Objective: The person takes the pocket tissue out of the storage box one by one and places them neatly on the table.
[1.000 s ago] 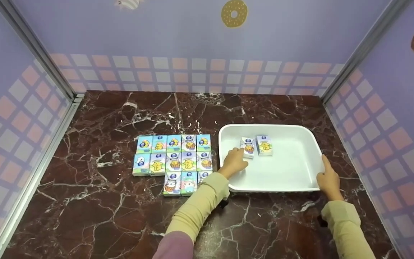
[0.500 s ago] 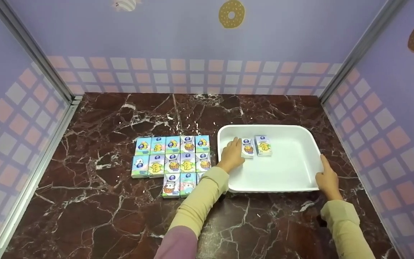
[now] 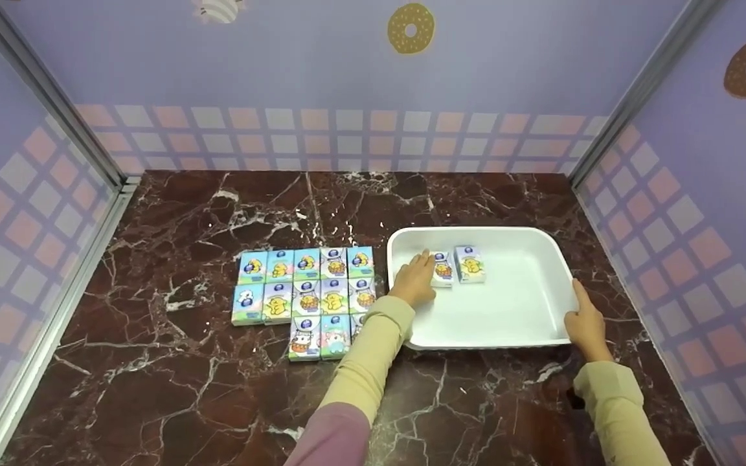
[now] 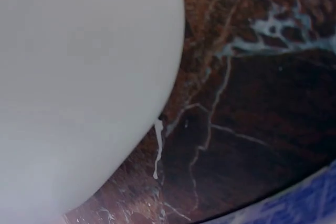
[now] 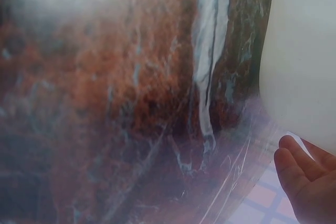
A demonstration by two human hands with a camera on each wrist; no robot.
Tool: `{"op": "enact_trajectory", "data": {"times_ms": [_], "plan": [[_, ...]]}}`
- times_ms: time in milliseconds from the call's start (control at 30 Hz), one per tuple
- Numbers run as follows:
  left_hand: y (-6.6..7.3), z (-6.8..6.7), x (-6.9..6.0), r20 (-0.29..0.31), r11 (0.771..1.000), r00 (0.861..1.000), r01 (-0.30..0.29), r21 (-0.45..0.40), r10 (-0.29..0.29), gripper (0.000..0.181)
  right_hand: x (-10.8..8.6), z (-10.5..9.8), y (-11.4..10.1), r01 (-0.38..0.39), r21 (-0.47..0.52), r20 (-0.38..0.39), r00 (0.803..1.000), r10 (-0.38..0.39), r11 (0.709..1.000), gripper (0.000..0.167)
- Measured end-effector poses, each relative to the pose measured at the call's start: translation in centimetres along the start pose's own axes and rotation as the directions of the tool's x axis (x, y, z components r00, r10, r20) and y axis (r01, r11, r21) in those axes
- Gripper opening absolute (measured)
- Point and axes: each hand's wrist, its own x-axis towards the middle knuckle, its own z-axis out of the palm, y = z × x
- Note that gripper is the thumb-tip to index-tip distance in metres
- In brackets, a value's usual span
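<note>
My left hand (image 3: pixel 416 281) is inside the white plastic tray (image 3: pixel 502 327), its fingers extended along the left side of a small cartoon-print tissue pack (image 3: pixel 443 268) and partly covering it. A second tissue pack (image 3: pixel 470 264) lies just to the right of that one in the tray. At the tray's right front corner, my right hand (image 3: pixel 585 323) grips the rim, index finger along the outside. The right wrist view shows some of its fingers (image 5: pixel 294 171) beside the tray wall (image 5: pixel 304 51). In the left wrist view the tray (image 4: pixel 79 77) appears without the hand.
Rows of tissue packs (image 3: pixel 307 298) lie side by side on the dark red marble tabletop (image 3: pixel 172 388), left of the tray. My left sleeve (image 3: pixel 373 349) hides part of the front row. Purple walls (image 3: pixel 250 71) enclose the table at the back and both sides.
My left hand has shifted from the top of the left tissue pack to its left side, and its fingers have straightened. The right hand stays on the tray. The head view has drifted slightly.
</note>
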Motion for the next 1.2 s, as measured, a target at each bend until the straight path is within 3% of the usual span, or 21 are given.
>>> {"op": "enact_trajectory", "data": {"times_ms": [433, 800, 967, 1200], "plan": [[0.05, 0.27, 0.17, -0.02, 1.0, 1.0, 0.012, 0.004, -0.012, 0.071, -0.03, 0.1, 0.03, -0.001, -0.004, -0.009, 1.0, 0.001, 1.0, 0.066], [0.02, 0.44, -0.02, -0.121, 0.999, 0.992, -0.041, 0.022, 0.044, 0.056, 0.03, -0.04, -0.07, -0.021, -0.014, 0.003, 1.0, 0.021, 1.0, 0.067], [0.07, 0.47, -0.18, -0.071, 1.0, 0.997, -0.014, -0.01, 0.013, 0.068, 0.08, 0.0, -0.08, -0.019, -0.006, -0.002, 1.0, 0.019, 1.0, 0.066], [0.36, 0.29, -0.51, -0.035, 1.0, 0.999, 0.002, -0.027, -0.003, 0.065, 0.04, 0.02, -0.03, -0.015, -0.006, -0.009, 1.0, 0.015, 1.0, 0.067]]}}
